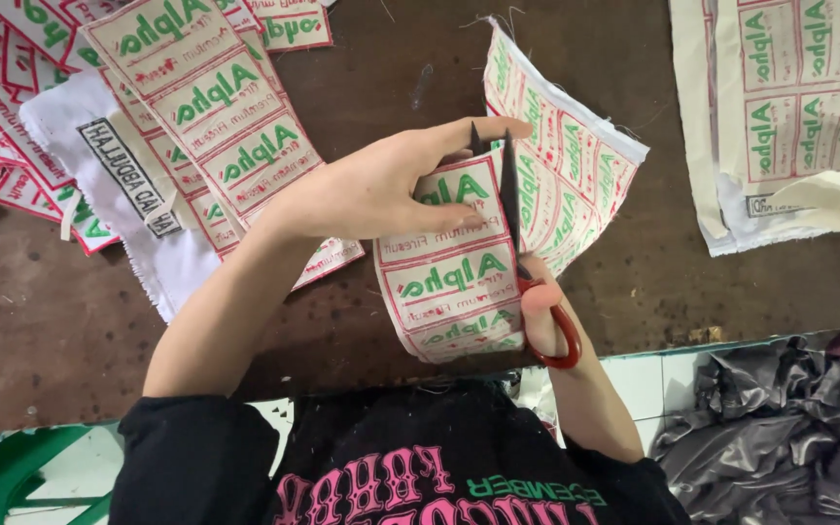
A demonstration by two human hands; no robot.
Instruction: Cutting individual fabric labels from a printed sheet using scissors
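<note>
Gripping a printed label sheet (459, 267), the left hand (381, 190) steadies it; the right hand (542, 306) grasps red-handled scissors (527, 262), cut strips (216, 107) piled far left, grey cloth (780, 418) near right

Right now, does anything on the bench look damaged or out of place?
Nothing damaged. The left hand holds a printed label sheet while the right hand cuts it with red-handled scissors. Cut labels lie in a loose, overlapping heap on the brown table.

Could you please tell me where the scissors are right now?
In the head view, the red-handled scissors are just right of centre, held in the right hand, blades up along the printed label sheet that the left hand grips.
</note>
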